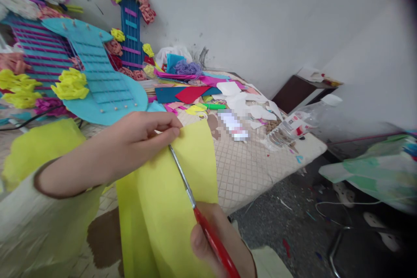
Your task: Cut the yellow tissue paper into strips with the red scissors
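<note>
My left hand (143, 137) pinches the top edge of a yellow sheet of felt or paper (169, 208), holding it up over the table. My right hand (218, 243) is closed round the red handles of a pair of scissors (195, 204). The metal blades lie across the yellow sheet, and their tip sits just under my left fingertips. Another piece of the yellow material (42, 147) lies behind my left forearm.
A table with a quilted cloth (247, 165) carries several coloured felt scraps (192, 91), white paper pieces, a plastic bottle (293, 126) and blue craft models with felt flowers (97, 78). Right of the table are a dark floor with litter, a brown side table (296, 91) and a chair leg.
</note>
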Motion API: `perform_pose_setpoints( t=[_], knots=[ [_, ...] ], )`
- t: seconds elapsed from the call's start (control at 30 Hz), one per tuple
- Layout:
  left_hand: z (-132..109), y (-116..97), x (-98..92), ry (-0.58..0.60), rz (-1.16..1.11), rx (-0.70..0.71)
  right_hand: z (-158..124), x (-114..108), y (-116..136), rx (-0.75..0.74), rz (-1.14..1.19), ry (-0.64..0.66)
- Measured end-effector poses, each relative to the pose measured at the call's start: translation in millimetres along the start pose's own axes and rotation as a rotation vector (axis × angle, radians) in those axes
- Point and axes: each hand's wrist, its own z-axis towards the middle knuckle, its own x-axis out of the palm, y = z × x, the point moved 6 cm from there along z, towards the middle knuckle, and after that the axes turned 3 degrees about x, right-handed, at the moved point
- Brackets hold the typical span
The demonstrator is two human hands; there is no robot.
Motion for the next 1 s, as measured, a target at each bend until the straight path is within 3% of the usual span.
perform_pose_setpoints(
  t=[0.17, 0.33, 0.83, 1.0],
  knots=[
    [1, -2, 0.0, 0.030, 0.081, 0.001, 0, 2, -3, -0.016, 0.013, -0.010],
    [1, -12, -5.5, -0.047, 0.025, 0.044, 0, 1, -4, -0.004, 0.038, 0.009],
    [-2, -3, -10.7, -0.052, 0.070, 0.018, 3, 4, -8, 0.015, 0.102, 0.022],
    [-9, 7, -11.9, 0.037, -0.044, -0.079, 5, 1, -7, 0.030, 0.113, -0.009]
  ],
)
